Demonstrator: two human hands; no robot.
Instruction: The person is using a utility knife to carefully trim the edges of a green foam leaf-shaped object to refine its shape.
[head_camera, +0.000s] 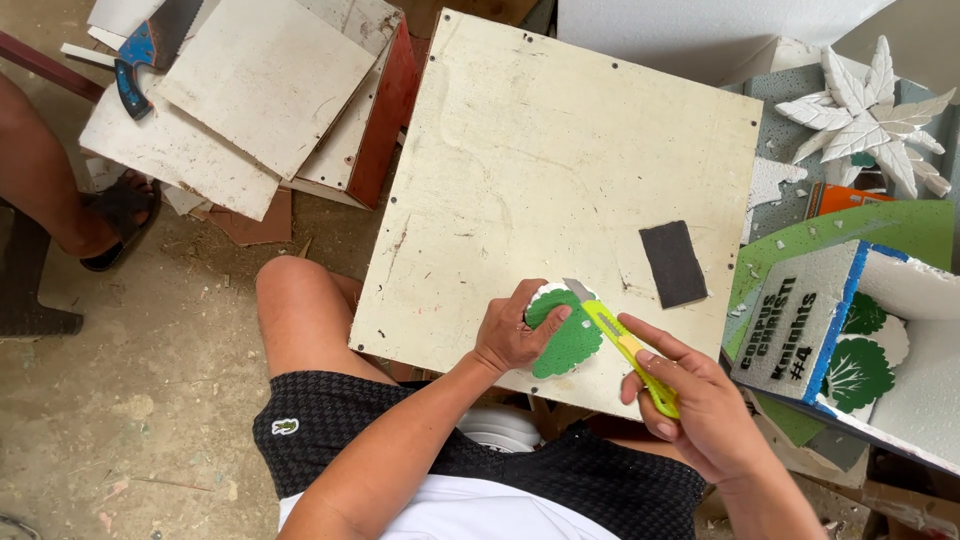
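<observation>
My left hand (512, 335) grips a small green-painted foam cutout (570, 345) with a white scalloped edge, holding it over the near edge of a square off-white board (540, 150). My right hand (690, 400) holds a yellow-green utility knife (628, 345). Its short metal blade rests at the cutout's upper rim. A dark rectangular piece of sandpaper (672, 263) lies on the board just beyond the knife.
Stacked white boards (260, 90) and a blue-handled saw (140, 55) lie on the dirt floor at upper left, beside another person's leg and sandal (115, 215). Painted foam pieces, a white foam star-leaf shape (870, 110) and a foam box with tree cutouts (860, 350) crowd the right.
</observation>
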